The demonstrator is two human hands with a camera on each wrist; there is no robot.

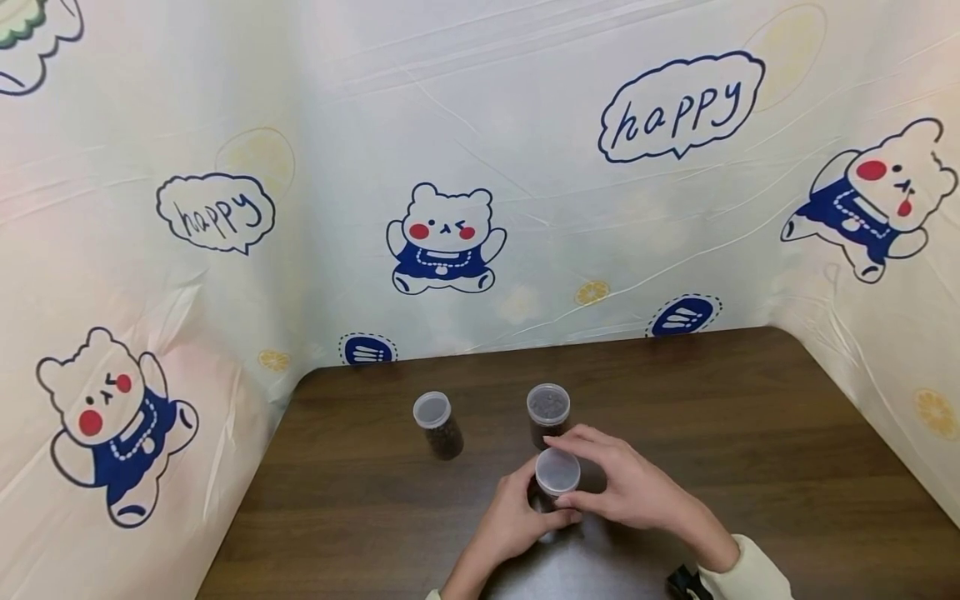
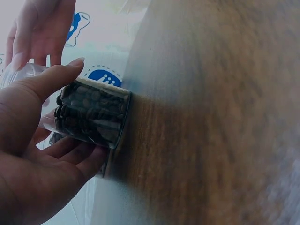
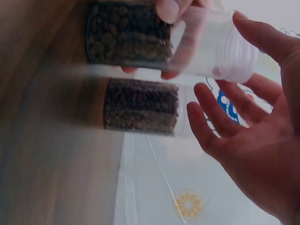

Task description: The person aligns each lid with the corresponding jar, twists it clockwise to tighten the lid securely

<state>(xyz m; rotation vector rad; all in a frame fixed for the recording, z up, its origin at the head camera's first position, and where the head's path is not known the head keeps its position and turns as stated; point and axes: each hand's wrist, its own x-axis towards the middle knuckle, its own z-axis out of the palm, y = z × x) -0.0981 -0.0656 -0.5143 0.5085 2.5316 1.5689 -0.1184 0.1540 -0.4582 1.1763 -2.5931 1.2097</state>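
A clear plastic jar (image 3: 131,35) part-filled with dark brown beans stands upright on the table, its frosted lid (image 1: 557,472) on top. My left hand (image 1: 513,521) grips the jar's body, thumb on one side and fingers round the other. At the lid, the thumb and fingers of my right hand (image 1: 637,487) hold the rim from opposite sides; its other fingers spread loosely, as the right wrist view shows. Just behind stands a second lidded jar (image 1: 548,406) of similar dark contents, partly hidden by the right hand. A third such jar (image 1: 442,433) stands apart to the left.
The brown wood-grain table (image 1: 360,517) has rounded far corners. A sheet printed with bears (image 1: 446,242) hangs behind it and at both sides. Near the right sleeve (image 1: 746,571) a small black object (image 1: 686,583) shows at the bottom edge.
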